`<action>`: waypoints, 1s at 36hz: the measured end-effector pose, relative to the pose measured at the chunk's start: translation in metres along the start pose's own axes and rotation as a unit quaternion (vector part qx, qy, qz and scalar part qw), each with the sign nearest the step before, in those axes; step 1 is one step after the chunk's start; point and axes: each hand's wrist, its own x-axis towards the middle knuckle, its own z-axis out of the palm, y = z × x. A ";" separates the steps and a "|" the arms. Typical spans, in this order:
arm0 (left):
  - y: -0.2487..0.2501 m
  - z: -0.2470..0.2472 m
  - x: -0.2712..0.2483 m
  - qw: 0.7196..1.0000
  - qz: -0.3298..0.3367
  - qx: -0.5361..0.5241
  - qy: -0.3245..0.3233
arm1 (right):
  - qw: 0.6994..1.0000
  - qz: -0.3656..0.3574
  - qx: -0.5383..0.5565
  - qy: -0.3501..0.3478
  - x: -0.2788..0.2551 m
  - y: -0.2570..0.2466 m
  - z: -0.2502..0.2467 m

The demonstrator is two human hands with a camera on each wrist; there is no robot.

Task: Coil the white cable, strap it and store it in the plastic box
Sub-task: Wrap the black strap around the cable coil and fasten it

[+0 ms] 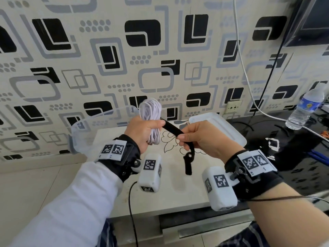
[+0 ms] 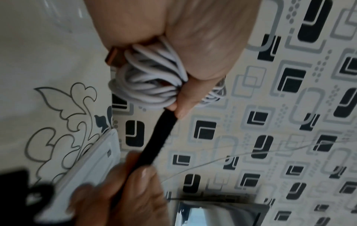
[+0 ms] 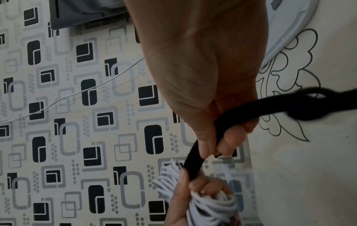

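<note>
From the head view, both forearms reach forward over the pale desk (image 1: 178, 189), hands raised at about the same height and close together. The left hand (image 1: 142, 132) is a fist around the coiled white cable (image 1: 151, 113), held upright so the loops stick out above and below the fingers; the thumb lies across the front of the bundle and pins one end of the black strap (image 1: 173, 130) against it. The right hand (image 1: 201, 138), knuckles up, pinches the strap between thumb and curled fingers, so the strap runs between the two hands, and its free end hangs down in a loose loop below the right hand. Behind the hands the clear plastic box (image 1: 80, 132) stands on the desk to the left, its white lid (image 1: 222, 125) lying to the right. A water bottle (image 1: 306, 107) lies tilted at the far right.

In the left wrist view, the left hand (image 2: 183, 45) is wrapped round the white cable (image 2: 146, 85), the thumb tip pressing the black strap (image 2: 160, 137) onto the coil; the right hand (image 2: 123, 194) grips the strap lower down.

In the right wrist view, the right hand (image 3: 203, 76) has thumb and fingers closed on the black strap (image 3: 195, 154), which leads down to the left hand (image 3: 185, 198) clenched on the white cable (image 3: 208, 208).
</note>
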 end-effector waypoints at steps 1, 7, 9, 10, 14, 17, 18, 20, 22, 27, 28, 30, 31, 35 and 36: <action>0.002 -0.005 0.003 1.000 -0.004 -0.016 0.018 | 1.000 0.010 -0.006 -0.001 0.000 0.002 -0.002; 0.008 -0.024 0.014 0.989 -0.022 -0.086 0.121 | 0.998 0.070 -0.009 0.000 0.002 0.009 -0.006; 0.004 -0.024 0.014 0.989 -0.025 -0.075 0.126 | 0.994 0.071 0.080 0.025 0.002 0.007 -0.004; 0.002 -0.023 0.012 0.990 -0.026 -0.062 0.120 | 0.988 0.066 0.135 0.041 0.002 0.004 -0.003; -0.006 -0.010 0.003 0.996 -0.035 0.003 0.083 | 0.938 0.043 0.335 0.080 0.004 -0.008 -0.002; -0.013 0.003 -0.005 0.998 -0.025 0.042 0.026 | 0.918 0.036 0.385 0.089 0.006 -0.009 0.001; -0.016 0.007 -0.007 0.998 -0.020 0.055 0.001 | 0.917 0.032 0.389 0.089 0.007 -0.008 0.002; -0.020 0.014 -0.011 0.997 -0.012 0.058 -0.047 | 0.914 0.029 0.396 0.080 0.008 -0.007 0.004; -0.022 0.019 -0.013 0.995 -0.006 0.061 -0.073 | 0.905 0.023 0.420 0.068 0.008 -0.007 0.004; -0.024 0.025 -0.016 0.994 -0.002 0.062 -0.095 | 0.862 0.014 0.501 0.084 0.012 -0.006 0.003; -0.024 0.026 -0.017 0.993 -0.002 0.061 -0.097 | 0.855 0.013 0.512 0.087 0.012 -0.006 0.003; -0.026 0.028 -0.017 0.993 0.001 0.053 -0.102 | 0.843 0.012 0.530 0.085 0.011 -0.008 0.005; -0.026 0.029 -0.017 0.994 0.003 0.048 -0.102 | 0.840 0.012 0.536 0.083 0.011 -0.009 0.005; -0.028 0.033 -0.018 0.996 0.001 0.033 -0.083 | 0.832 0.009 0.550 0.079 0.011 -0.010 0.008; -0.028 0.033 -0.018 0.997 0.001 0.031 -0.076 | 0.828 0.010 0.555 0.077 0.011 -0.010 0.009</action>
